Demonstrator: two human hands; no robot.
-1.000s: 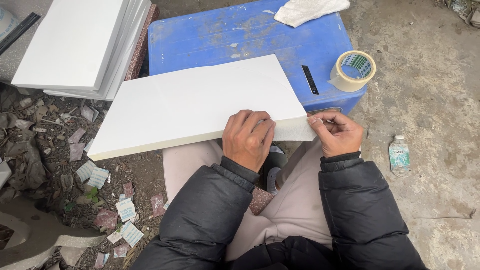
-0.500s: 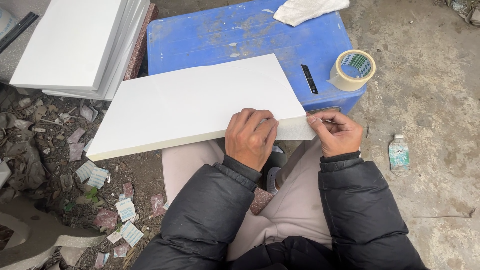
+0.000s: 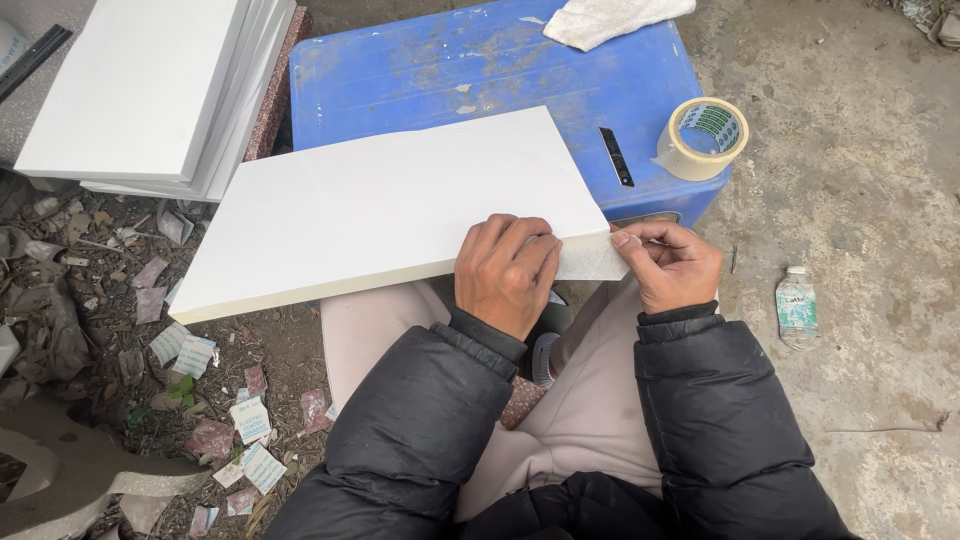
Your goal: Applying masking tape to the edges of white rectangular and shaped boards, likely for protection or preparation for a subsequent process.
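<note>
A large white board (image 3: 380, 210) lies across a blue plastic box (image 3: 480, 70) and my lap. My left hand (image 3: 505, 272) presses curled fingers down on the board's near right edge. My right hand (image 3: 672, 262) pinches a thin strip of tape or film at the board's right corner (image 3: 600, 262), with fingers closed on it. A roll of beige tape (image 3: 703, 137) and a small black blade (image 3: 616, 156) rest on the box at the right.
A stack of white boards (image 3: 150, 90) sits at the upper left. A white cloth (image 3: 610, 18) lies on the box's far edge. A small plastic bottle (image 3: 796, 306) lies on the concrete at the right. Scraps and rubble (image 3: 180, 380) cover the ground at the left.
My right hand has shifted slightly along the board's right corner while pinching the strip. My left hand stays pressed on the edge.
</note>
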